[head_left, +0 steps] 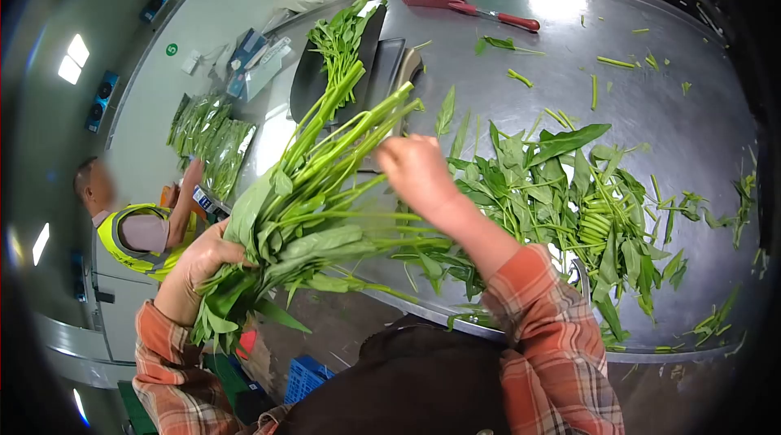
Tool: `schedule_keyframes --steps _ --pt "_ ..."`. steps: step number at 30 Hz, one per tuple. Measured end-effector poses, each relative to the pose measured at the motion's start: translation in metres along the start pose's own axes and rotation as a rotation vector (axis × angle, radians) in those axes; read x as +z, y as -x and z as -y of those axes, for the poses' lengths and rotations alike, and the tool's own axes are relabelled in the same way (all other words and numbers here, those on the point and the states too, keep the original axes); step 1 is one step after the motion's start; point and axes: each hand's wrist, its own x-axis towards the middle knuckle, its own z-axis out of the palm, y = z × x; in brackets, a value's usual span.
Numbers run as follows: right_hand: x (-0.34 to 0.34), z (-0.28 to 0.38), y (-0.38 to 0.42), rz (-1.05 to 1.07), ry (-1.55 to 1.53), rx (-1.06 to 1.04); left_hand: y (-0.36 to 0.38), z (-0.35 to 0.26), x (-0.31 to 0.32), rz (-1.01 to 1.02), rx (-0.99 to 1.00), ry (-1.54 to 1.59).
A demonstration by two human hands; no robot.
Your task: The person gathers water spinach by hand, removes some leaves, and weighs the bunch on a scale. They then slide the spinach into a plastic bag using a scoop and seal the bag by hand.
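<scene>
My left hand (pixel 213 258) is wrapped round the leafy end of a large bunch of water spinach (pixel 313 199), its long stems slanting up to the right. Beside those stems, my right hand (pixel 416 175) has its fingers curled in a pinch; what they hold, if anything, is hidden. Below my right forearm, a loose heap of water spinach (pixel 529 183) lies on the steel table (pixel 521 110), with cut stem ends showing. A smaller bunch of water spinach (pixel 338 45) rests in a dark scale pan (pixel 305 81) beyond the stems.
A red-handled brush (pixel 496 16) lies near the table's far edge. Stem scraps (pixel 616 63) are scattered on the right. Bagged greens (pixel 207 138) lie on the left, near a person in a yellow vest (pixel 134 232). A blue crate (pixel 305 378) stands below.
</scene>
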Motion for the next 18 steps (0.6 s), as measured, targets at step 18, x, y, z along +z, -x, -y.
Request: schedule_keyframes --steps 18 --pt "0.001 -0.033 0.040 0.758 -1.095 0.602 0.025 0.142 0.007 0.059 -0.268 0.250"
